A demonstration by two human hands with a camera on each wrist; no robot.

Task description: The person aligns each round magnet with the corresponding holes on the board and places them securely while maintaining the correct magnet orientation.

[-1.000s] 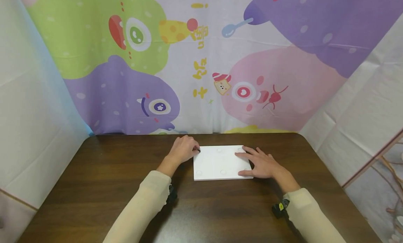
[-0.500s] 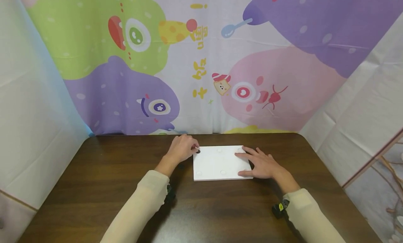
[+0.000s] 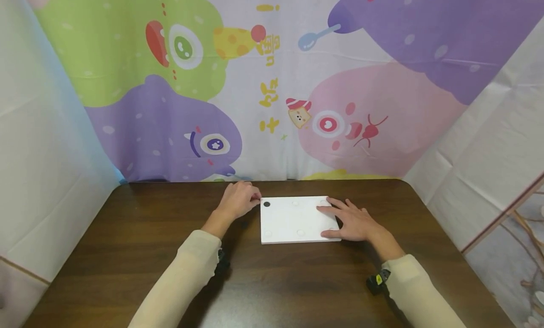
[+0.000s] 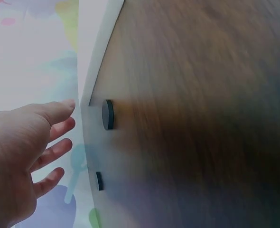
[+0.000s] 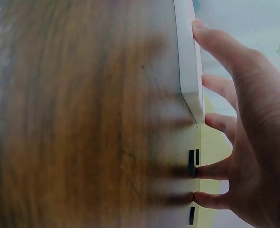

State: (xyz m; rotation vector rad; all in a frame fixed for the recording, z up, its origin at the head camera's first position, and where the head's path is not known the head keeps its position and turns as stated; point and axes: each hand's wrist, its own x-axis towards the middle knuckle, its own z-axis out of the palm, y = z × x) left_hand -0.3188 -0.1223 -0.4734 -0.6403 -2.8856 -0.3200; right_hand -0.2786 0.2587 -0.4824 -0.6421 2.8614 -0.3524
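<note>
A white rectangular board [image 3: 293, 219] lies flat on the table, with shallow round recesses near its edges. In its far left recess sits a black disc [image 3: 267, 204]. My left hand [image 3: 238, 199] is just left of that corner; in the left wrist view its fingers are loosely bent with nothing between them. My right hand [image 3: 354, 222] spreads over the board's right end, thumb and fingertips resting on its top. That hand covers the recesses there in part. Two more black discs, a nearer one [image 4: 108, 114] and a farther one [image 4: 99, 181], lie on the table beside the board.
Beyond the board's right end, several black discs [image 5: 191, 161] lie on the brown wooden table [image 3: 297, 281] beneath my right hand. A cartoon-printed cloth [image 3: 280, 153] hangs along the table's far edge, with white cloths at both sides.
My left hand has let go of the black disc and drawn back to the left, leaving the disc in the far left recess. My right hand has stayed in place on the board.
</note>
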